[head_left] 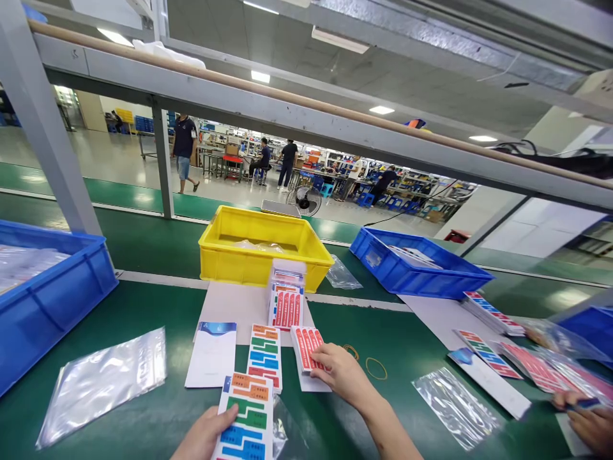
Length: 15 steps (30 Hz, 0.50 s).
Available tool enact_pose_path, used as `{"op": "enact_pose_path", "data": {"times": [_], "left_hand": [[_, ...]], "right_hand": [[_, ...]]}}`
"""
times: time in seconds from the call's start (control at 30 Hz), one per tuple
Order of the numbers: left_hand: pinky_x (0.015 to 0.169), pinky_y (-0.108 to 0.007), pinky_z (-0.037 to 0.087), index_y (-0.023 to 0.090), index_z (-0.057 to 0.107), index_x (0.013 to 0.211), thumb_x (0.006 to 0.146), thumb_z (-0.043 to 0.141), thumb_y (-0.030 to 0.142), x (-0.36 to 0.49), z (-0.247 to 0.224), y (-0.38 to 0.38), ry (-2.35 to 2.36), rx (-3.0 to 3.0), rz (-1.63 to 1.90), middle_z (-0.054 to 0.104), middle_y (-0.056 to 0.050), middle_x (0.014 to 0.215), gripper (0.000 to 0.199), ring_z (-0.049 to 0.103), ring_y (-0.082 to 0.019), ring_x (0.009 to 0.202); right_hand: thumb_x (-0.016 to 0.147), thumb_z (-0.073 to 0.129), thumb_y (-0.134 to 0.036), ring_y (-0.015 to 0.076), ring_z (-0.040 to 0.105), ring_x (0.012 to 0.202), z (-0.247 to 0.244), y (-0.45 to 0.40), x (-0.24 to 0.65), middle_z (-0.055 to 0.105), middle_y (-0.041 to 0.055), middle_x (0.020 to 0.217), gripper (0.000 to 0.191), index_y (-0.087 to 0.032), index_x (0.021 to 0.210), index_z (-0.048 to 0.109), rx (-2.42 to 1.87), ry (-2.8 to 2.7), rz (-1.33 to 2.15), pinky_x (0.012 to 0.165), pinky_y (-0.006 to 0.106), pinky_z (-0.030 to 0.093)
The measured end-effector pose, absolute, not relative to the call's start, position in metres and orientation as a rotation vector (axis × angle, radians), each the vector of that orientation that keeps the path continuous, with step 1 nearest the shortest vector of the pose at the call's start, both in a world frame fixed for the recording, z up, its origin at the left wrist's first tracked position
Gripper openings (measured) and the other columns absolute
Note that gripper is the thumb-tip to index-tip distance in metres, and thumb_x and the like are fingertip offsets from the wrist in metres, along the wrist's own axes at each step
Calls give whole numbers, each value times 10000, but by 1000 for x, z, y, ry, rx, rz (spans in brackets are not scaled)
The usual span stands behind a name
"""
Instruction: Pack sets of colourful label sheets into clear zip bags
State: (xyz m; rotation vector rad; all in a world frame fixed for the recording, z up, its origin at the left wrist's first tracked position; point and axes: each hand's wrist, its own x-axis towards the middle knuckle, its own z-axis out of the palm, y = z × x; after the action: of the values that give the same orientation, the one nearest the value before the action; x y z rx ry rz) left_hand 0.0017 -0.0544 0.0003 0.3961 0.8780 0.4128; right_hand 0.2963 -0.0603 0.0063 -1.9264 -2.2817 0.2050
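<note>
My left hand (208, 431) is closed on a card with orange, green and blue labels (246, 418), its thumb on the card's face. A clear bag (282, 428) lies partly under that card. My right hand (338, 370) rests its fingertips on a stack of red-striped cards (306, 342); whether it grips one is unclear. Between the hands lies a stack of multicoloured label cards (265, 351). Left of it sits a pile of white cards with a blue top edge (211, 358). Packed red-striped cards (287, 306) stand against the yellow bin (239, 265).
Clear bags (105, 383) lie at left, beside a blue bin (57, 281). Rubber bands (376, 368) lie right of my right hand. Another blue bin (421, 271) stands at back right. A co-worker's hands (587, 418) are among cards at far right. A metal frame crosses above.
</note>
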Motion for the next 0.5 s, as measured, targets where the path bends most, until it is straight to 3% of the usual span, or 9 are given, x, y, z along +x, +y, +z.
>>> {"op": "enact_pose_path", "data": {"times": [0.1, 0.23, 0.4, 0.5], "left_hand": [[659, -299, 509, 99, 558, 791, 710, 658, 356, 2, -3, -55, 884, 401, 421, 704, -127, 748, 288, 671, -253, 763], [638, -302, 510, 90, 558, 803, 711, 661, 329, 3, -2, -56, 909, 398, 457, 703, -136, 750, 276, 673, -257, 734], [642, -309, 510, 69, 562, 856, 774, 588, 286, 5, 12, -55, 960, 289, 441, 703, -131, 720, 233, 675, -242, 687], [668, -317, 507, 51, 580, 903, 799, 546, 347, 7, 13, -56, 900, 220, 480, 702, -131, 727, 316, 671, -232, 677]], "right_hand": [[841, 416, -161, 189, 567, 858, 6, -63, 296, 634, 70, 946, 272, -201, 927, 670, -1876, -2295, 185, 763, 294, 432], [766, 334, -39, 188, 572, 932, 0, -65, 302, 620, 83, 1029, 412, -180, 991, 648, -1855, -2223, 189, 821, 301, 459], [832, 344, -168, 216, 591, 952, -10, -75, 292, 623, 93, 1054, 358, -210, 1000, 657, -1771, -1967, 40, 818, 352, 492], [832, 430, -168, 248, 574, 989, -19, -94, 256, 622, 89, 1066, 359, -269, 1144, 574, -1487, -1917, -151, 836, 418, 469]]}}
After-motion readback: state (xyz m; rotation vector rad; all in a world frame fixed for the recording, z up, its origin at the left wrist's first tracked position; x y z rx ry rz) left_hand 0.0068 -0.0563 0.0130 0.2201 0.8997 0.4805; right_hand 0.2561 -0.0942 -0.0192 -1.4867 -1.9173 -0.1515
